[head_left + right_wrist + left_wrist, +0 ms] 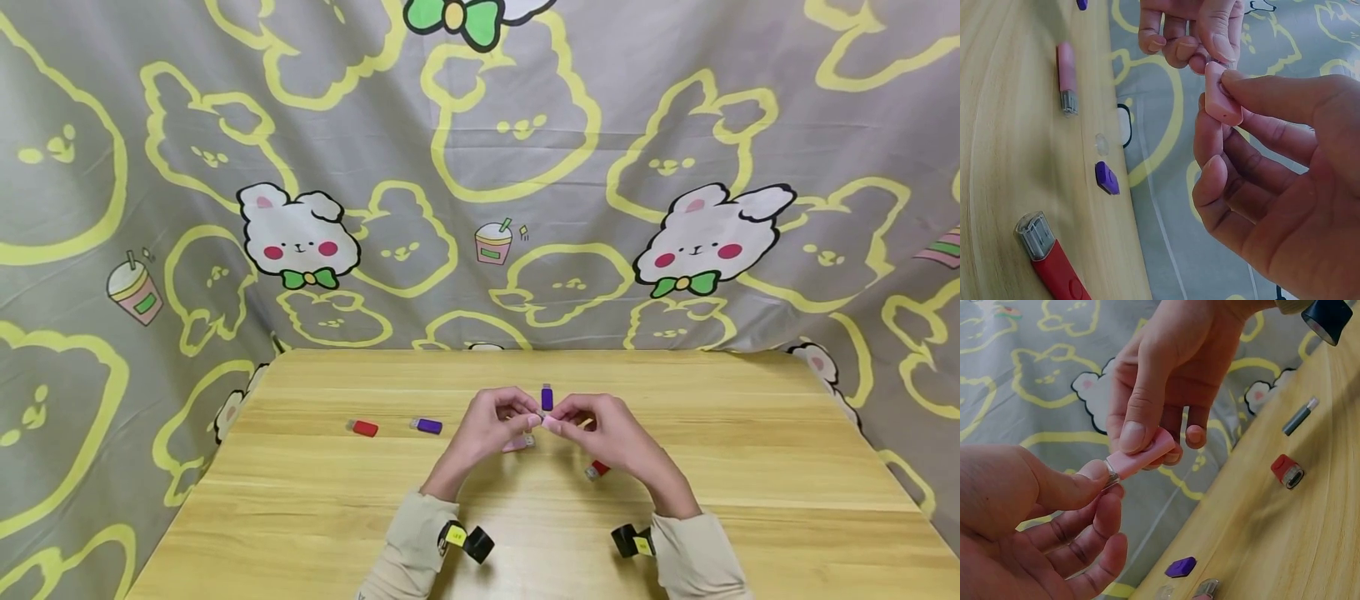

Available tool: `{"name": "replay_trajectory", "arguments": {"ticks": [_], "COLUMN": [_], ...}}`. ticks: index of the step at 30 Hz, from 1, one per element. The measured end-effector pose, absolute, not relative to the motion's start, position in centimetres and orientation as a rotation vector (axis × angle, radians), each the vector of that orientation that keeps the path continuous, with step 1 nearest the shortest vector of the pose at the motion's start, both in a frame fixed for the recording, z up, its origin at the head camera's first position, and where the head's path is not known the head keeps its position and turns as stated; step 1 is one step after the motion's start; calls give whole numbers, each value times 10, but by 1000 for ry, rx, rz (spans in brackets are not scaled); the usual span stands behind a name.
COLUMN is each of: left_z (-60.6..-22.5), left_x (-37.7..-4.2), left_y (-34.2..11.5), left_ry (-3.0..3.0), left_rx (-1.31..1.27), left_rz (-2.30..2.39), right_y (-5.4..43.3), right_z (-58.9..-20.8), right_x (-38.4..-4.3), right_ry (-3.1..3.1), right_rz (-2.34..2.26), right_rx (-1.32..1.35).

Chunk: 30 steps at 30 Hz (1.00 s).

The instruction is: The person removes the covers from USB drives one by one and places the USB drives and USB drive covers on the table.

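Between my two hands, raised over the table, is a pink USB flash drive. My left hand pinches its silver connector end between thumb and forefinger, with the other fingers loosely bent. My right hand holds the pink body between thumb and fingers. Fingers hide much of the connector end, and I cannot tell whether a clear cap covers it. A second pink flash drive lies on the table below my left hand. Just beyond the hands is a purple flash drive.
Left on the wooden table lie a red flash drive and a purple one. Another red drive with a clear cap sits under my right hand. A slim dark stick lies near it. A patterned curtain hangs behind.
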<state>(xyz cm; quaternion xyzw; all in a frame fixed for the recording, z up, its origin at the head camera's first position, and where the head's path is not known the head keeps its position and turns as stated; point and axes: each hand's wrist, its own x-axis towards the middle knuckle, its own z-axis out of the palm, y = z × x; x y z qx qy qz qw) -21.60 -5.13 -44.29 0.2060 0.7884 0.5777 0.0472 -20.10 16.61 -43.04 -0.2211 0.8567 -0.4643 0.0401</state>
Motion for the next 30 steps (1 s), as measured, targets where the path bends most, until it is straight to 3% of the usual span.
{"name": "replay_trajectory", "arguments": {"ticks": [14,22,30], "left_z": [-443,-434,-435], "left_x": [-218,-224,-230], "left_y": [-58,-99,-96], "left_ry": [2431,2556,2467], "left_rx": [570,345,465], "left_rz": [1746,1954,1907], "right_y": [164,189,191], "right_z": [-427,-427,-437], "right_x": [-201,-199,-207], "right_ry": [2645,2753,2806], "right_rz": [-1374,-1351,-1414], "right_rx": [-688,-470,-360]}}
